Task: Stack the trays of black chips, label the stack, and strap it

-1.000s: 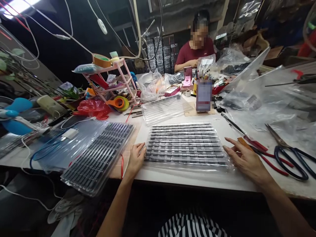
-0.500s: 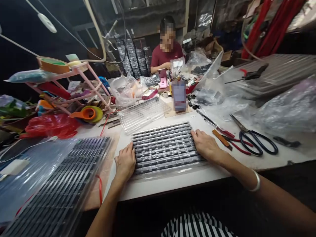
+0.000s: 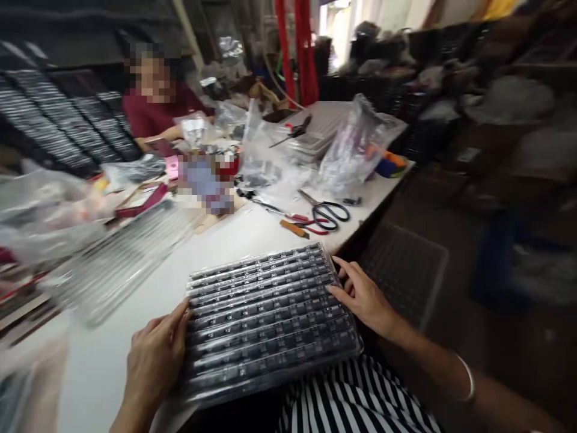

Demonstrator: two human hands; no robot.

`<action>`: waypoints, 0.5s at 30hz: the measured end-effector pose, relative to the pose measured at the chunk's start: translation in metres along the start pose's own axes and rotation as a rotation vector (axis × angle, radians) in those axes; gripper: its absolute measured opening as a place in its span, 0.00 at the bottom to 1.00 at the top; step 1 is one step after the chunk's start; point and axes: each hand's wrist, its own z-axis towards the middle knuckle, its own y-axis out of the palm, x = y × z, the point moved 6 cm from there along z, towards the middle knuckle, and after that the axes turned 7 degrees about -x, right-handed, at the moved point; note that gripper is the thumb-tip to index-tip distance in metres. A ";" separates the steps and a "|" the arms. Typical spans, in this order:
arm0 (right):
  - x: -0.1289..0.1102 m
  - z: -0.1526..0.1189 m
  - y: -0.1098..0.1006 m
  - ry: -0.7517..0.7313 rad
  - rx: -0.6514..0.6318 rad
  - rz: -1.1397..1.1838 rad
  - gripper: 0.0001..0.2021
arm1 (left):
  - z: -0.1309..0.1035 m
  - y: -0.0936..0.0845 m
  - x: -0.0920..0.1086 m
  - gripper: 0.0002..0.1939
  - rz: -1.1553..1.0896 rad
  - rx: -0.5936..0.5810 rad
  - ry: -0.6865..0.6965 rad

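A clear plastic tray (image 3: 265, 325) filled with rows of small dark parts tilts over the front edge of the table, above the striped cloth at my lap. My left hand (image 3: 155, 355) grips its left side, the fingers partly hidden. At the opposite side, my right hand (image 3: 363, 294) holds the upper right edge, with the thumb and index finger against the rim and the other fingers curled. Another clear tray (image 3: 130, 258), with no dark parts visible in it, lies on the table to the left.
Black-handled scissors (image 3: 331, 215), red-handled pliers (image 3: 315, 225) and an orange-brown cutter (image 3: 294, 228) lie beyond the tray. A co-worker (image 3: 157, 108) sits across the white table (image 3: 103, 355). Plastic bags (image 3: 351, 150) crowd the back. A tray (image 3: 406, 264) stands low at right.
My view has swung right. Both hands have drawn the filled tray off the tabletop towards me and to the right, past the table's front edge.
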 end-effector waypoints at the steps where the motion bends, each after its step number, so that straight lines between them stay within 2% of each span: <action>1: 0.018 -0.012 -0.008 0.085 -0.001 0.217 0.30 | 0.004 0.005 0.017 0.24 -0.031 -0.002 0.031; 4: 0.049 -0.035 -0.017 0.193 -0.099 0.772 0.27 | 0.014 0.014 0.053 0.28 -0.137 -0.036 0.019; 7: 0.066 -0.038 -0.017 0.241 -0.194 0.988 0.28 | 0.021 0.016 0.055 0.35 -0.276 -0.114 -0.164; 9: 0.078 -0.033 -0.013 0.264 -0.282 1.022 0.32 | 0.020 0.016 0.048 0.34 -0.449 -0.215 -0.303; 11: 0.092 -0.025 -0.010 0.250 -0.364 1.021 0.35 | 0.012 0.015 0.051 0.32 -0.712 -0.326 -0.373; 13: 0.112 -0.018 -0.015 0.260 -0.393 0.918 0.36 | -0.001 0.015 0.071 0.34 -1.005 -0.401 -0.393; 15: 0.139 -0.013 -0.031 0.310 -0.361 0.751 0.36 | -0.015 0.020 0.102 0.36 -1.237 -0.468 -0.389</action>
